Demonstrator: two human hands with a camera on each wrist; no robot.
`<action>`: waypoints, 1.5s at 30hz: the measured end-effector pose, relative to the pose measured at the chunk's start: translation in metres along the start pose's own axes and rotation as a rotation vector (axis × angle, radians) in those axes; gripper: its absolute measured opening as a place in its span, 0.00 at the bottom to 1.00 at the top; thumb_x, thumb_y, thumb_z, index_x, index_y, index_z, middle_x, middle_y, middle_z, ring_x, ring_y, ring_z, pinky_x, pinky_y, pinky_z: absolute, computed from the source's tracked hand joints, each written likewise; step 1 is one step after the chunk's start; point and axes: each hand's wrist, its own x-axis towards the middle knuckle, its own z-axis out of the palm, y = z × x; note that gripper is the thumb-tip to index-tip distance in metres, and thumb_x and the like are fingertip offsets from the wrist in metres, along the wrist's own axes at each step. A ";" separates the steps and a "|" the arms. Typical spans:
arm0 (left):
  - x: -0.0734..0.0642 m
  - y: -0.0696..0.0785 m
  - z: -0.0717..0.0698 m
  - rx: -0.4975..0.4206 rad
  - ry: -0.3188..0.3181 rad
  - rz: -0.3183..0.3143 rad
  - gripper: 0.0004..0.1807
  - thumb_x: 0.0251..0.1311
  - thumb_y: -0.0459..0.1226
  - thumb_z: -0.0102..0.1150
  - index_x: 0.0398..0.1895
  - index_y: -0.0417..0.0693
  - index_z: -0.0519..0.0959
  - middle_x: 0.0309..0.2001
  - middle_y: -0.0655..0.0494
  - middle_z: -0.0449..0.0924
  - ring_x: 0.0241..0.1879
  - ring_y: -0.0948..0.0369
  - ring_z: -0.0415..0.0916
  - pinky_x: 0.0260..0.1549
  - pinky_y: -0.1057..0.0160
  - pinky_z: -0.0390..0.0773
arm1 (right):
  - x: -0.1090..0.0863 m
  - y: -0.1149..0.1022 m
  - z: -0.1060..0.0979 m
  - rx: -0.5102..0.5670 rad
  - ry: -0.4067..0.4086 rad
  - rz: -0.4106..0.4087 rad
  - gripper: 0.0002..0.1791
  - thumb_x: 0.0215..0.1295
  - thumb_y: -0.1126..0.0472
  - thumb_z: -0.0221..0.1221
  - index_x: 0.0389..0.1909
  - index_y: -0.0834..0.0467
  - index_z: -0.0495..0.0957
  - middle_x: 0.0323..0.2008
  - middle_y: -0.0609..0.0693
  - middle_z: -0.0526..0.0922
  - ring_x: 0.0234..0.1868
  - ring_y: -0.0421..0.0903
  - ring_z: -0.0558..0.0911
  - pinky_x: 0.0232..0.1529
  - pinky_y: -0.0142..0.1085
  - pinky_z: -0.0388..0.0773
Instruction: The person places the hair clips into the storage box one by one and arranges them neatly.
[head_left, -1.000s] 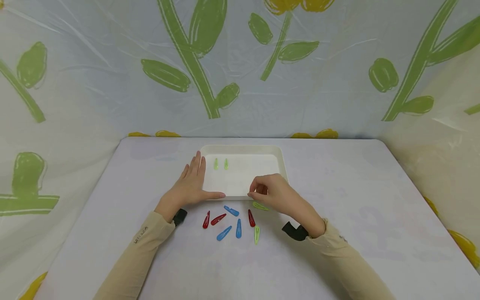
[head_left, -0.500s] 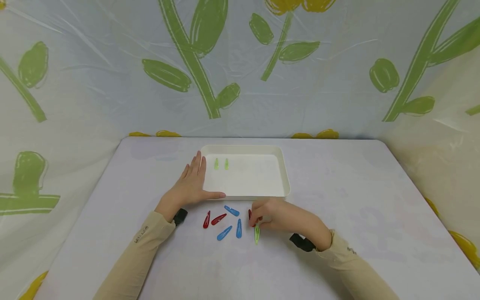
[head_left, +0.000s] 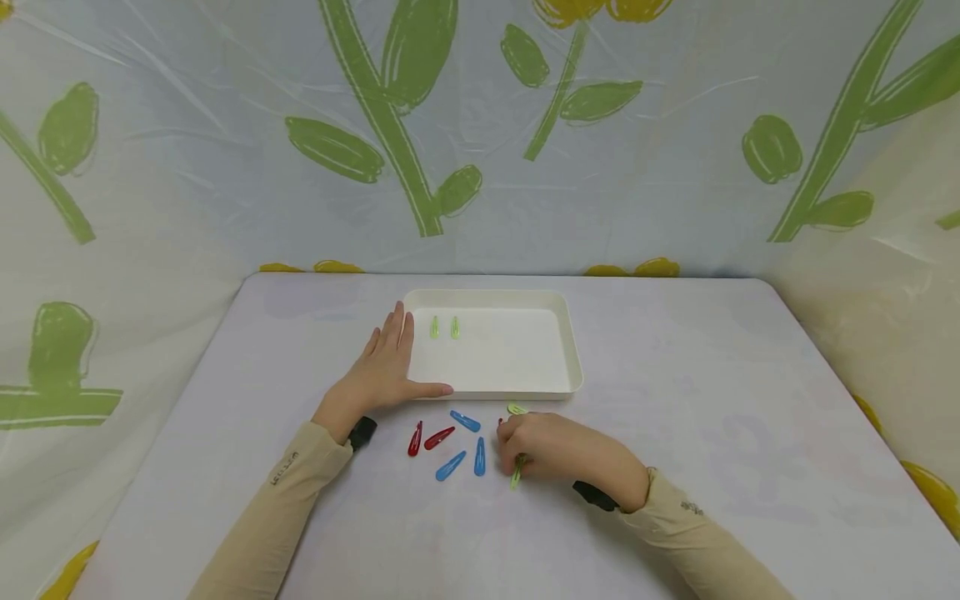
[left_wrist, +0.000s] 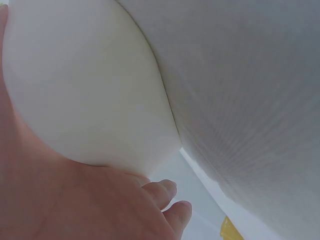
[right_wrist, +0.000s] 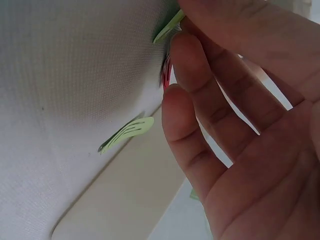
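My left hand (head_left: 381, 371) rests against the left front corner of a white tray (head_left: 567, 337), fingers straight along its side and thumb along its front rim. In the left wrist view the palm lies on the tray's wall (left_wrist: 95, 95). My right hand (head_left: 558, 448), in front of the tray, pinches a light green snap hair clip (head_left: 516, 479) down at the table. The right wrist view has that clip's end (right_wrist: 168, 27) under the thumb and fingertips. Beside them lies a red hair clip (right_wrist: 166, 75), mostly covered by the hand in the head view.
Two green clips (head_left: 454, 327) lie side by side in the tray's left part. Another green clip (head_left: 517, 409) sits by the tray's front. Left of the right hand lie red clips (head_left: 438, 437) and blue clips (head_left: 480, 457) on the white-covered table (head_left: 697, 375).
My right hand has come from the tray's front rim down toward me, past one green clip, to the nearer green clip, which now lies slightly tilted. The left hand stays put.
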 end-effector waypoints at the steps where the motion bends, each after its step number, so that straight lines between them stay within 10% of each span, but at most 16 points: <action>1: 0.000 0.000 0.000 -0.003 0.000 -0.001 0.79 0.40 0.80 0.55 0.78 0.37 0.30 0.77 0.45 0.15 0.77 0.48 0.21 0.73 0.44 0.35 | 0.000 0.000 0.000 -0.006 0.003 -0.001 0.08 0.52 0.70 0.72 0.26 0.52 0.87 0.29 0.39 0.76 0.36 0.36 0.75 0.40 0.24 0.74; 26: 0.001 0.000 -0.001 0.006 -0.004 -0.005 0.78 0.41 0.79 0.55 0.78 0.37 0.30 0.77 0.45 0.16 0.77 0.48 0.21 0.73 0.44 0.35 | 0.000 0.000 0.001 0.102 0.008 0.022 0.15 0.54 0.76 0.66 0.19 0.52 0.79 0.22 0.38 0.72 0.27 0.33 0.70 0.29 0.22 0.68; 45: 0.001 0.000 0.000 0.013 -0.003 -0.004 0.79 0.40 0.80 0.54 0.78 0.36 0.31 0.77 0.44 0.16 0.77 0.48 0.22 0.73 0.44 0.36 | 0.001 0.007 0.001 0.399 0.133 -0.006 0.13 0.60 0.72 0.64 0.29 0.50 0.76 0.27 0.37 0.73 0.29 0.35 0.73 0.31 0.27 0.74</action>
